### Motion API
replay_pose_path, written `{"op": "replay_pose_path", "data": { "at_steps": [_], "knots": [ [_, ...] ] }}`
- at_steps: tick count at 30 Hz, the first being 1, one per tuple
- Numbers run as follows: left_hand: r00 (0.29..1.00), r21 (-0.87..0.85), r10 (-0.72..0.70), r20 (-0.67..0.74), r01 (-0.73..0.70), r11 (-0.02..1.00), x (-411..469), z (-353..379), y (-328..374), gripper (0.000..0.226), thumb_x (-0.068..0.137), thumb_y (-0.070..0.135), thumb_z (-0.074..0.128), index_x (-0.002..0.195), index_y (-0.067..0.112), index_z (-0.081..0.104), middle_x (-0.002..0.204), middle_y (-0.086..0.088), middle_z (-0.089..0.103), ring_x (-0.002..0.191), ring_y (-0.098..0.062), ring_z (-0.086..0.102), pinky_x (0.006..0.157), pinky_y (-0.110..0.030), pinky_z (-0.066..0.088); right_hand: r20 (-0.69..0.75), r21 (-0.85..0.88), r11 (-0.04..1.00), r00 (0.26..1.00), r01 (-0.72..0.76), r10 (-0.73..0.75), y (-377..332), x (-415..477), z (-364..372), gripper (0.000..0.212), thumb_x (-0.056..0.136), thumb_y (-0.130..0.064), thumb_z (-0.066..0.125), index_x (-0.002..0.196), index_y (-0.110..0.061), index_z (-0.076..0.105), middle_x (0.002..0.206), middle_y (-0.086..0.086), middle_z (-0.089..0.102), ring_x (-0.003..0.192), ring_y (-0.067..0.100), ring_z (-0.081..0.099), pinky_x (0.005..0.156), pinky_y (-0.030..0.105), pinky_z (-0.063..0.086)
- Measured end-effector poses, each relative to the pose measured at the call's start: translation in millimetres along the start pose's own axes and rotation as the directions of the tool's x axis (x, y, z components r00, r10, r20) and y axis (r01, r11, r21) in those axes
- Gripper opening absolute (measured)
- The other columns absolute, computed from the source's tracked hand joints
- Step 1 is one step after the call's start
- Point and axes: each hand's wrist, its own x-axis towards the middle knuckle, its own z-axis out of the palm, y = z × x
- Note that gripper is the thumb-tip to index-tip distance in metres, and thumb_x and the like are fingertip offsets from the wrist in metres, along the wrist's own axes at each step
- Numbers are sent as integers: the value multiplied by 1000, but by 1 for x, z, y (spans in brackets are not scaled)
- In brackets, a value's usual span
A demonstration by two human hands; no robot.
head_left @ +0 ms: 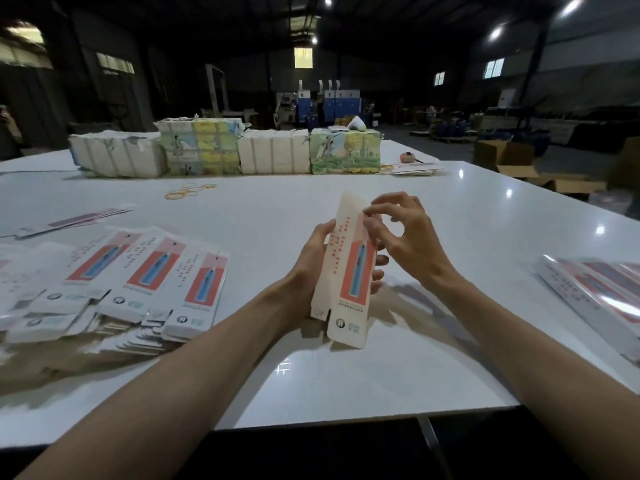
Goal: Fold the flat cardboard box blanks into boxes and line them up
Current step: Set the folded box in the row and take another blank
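1. Left grip (pixel 313 258) grasps the white-and-red printed cardboard box blank (pixel 351 271), with the thumb at its left edge and the fingers curled behind.
2. Right grip (pixel 412 237), fingers arched, pinches the blank's upper right edge.
3. The blank is held upright above the glossy white desk (pixel 311 375), centre.
4. The red lettering is illegible. A circled "R" mark sits near the lower end.
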Motion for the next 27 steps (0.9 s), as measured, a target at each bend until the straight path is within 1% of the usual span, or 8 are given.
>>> {"op": "replay_pose_path", "data": {
  "at_steps": [3, 7, 12, 16, 20, 22, 25, 27],
  "knots": [
    [998, -24, -16, 67, 17, 1000, -1, 0, 0, 76, 102, 67, 31, 107, 11, 81, 110, -21, 74, 83, -31, 74, 76, -38, 62, 11, 175, 980, 995, -95, 94, -5, 3, -3, 16, 100, -21, 70, 106, -8, 76, 126, 1, 60, 121, 20, 58, 96, 29, 55],
    [994, 21, -42, 103, 40, 999, 1, -2, 2, 84, 99, 73, 30, 119, 5, 76, 113, -22, 69, 84, -30, 70, 79, -38, 60, 104, 452, 845, 958, -286, 268, -10, 8, -11, 18, 99, -23, 71, 100, -6, 78, 132, -4, 61, 119, 18, 63, 104, 41, 55],
    [984, 136, -71, 163, 49, 989, -1, 0, 8, 86, 99, 75, 24, 122, 5, 68, 103, -14, 71, 82, -25, 69, 80, -36, 58, 249, 634, 679, 929, -371, 275, -7, 11, -27, 18, 95, -15, 72, 92, 0, 80, 129, -9, 71, 122, 18, 61, 114, 51, 44],
    [980, 170, -82, 179, 52, 984, -3, 5, 15, 83, 102, 71, 18, 126, 6, 63, 105, -13, 73, 86, -26, 71, 80, -36, 59, 240, 682, 632, 929, -368, 282, -6, 12, -30, 17, 95, -14, 71, 93, 2, 79, 135, -5, 68, 127, 25, 58, 109, 48, 50],
    [988, 123, -91, 123, 76, 990, -2, 17, 15, 66, 102, 69, 28, 104, 11, 59, 84, -7, 64, 67, -18, 63, 66, -30, 57, 290, 772, 521, 931, -363, 219, -10, 11, -29, 25, 97, -17, 66, 106, 4, 75, 141, -2, 65, 129, 26, 60, 97, 32, 55],
    [992, 61, -82, 97, 76, 995, 2, 22, 10, 61, 100, 68, 33, 97, 12, 54, 76, -4, 58, 59, -15, 56, 58, -26, 54, 292, 810, 474, 938, -347, 187, -12, 9, -27, 27, 96, -21, 66, 107, 3, 72, 141, 7, 63, 130, 27, 61, 102, 34, 52],
    [997, -72, -52, 60, 56, 996, 3, 18, 9, 57, 99, 67, 37, 97, 12, 50, 73, -4, 53, 57, -13, 51, 56, -24, 50, 229, 774, 553, 950, -310, 212, -14, 6, -18, 25, 95, -22, 69, 115, -7, 69, 135, 10, 65, 128, 28, 62, 110, 45, 49],
    [999, -187, -22, 46, 30, 982, 1, 10, 10, 53, 98, 64, 41, 99, 12, 50, 72, -5, 52, 57, -13, 51, 56, -24, 50, 223, 717, 614, 943, -330, 246, -17, 1, -10, 38, 96, -27, 70, 132, -18, 60, 134, 9, 65, 128, 26, 63, 109, 46, 51]
  ]
}}
